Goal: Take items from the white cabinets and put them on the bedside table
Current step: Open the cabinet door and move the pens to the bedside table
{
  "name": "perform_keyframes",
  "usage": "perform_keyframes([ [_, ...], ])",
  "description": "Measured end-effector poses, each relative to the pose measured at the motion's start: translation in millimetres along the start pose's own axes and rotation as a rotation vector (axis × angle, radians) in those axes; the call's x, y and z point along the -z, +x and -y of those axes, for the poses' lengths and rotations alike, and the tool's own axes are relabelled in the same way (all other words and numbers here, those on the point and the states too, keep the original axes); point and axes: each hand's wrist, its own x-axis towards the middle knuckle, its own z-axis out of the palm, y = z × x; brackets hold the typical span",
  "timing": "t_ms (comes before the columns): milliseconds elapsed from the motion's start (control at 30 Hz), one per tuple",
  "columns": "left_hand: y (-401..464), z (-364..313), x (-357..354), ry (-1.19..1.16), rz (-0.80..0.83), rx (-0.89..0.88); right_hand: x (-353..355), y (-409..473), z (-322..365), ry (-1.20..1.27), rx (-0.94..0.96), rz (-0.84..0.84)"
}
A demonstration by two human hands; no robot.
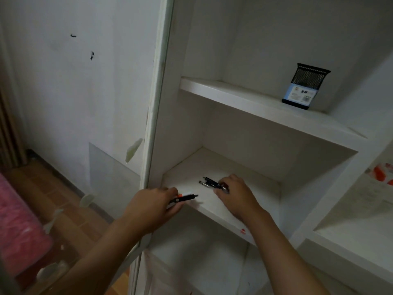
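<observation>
Both my hands reach into the middle shelf of the white cabinet. My left hand is closed around a black pen with an orange band, whose tip points right over the shelf's front part. My right hand grips a small bunch of black and silver pens lying on the shelf, their ends sticking out to the left of my fingers. A black mesh pen holder with a blue and white label stands upright on the shelf above, toward the right.
The cabinet's open door edge stands just left of my left hand. A neighbouring compartment at the right holds a white and orange bag. A lower shelf shows below. Wooden floor and a pink fabric item lie at the left.
</observation>
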Motion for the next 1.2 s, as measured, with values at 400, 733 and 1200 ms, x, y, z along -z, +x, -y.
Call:
perform_keyframes([
  [400,11.5,-4.5,-0.1,-0.011,-0.066,0.010,1.8,-13.2,4.3,-0.092,0.042,0.027],
  [733,6.6,0.7,-0.6,-0.042,-0.092,0.012,3.6,-29.9,7.4,0.001,0.061,0.019],
  [1200,-6.4,3.2,-5.4,-0.116,-0.126,-0.044,6.6,-41.7,24.8,-0.073,-0.028,0.016],
])
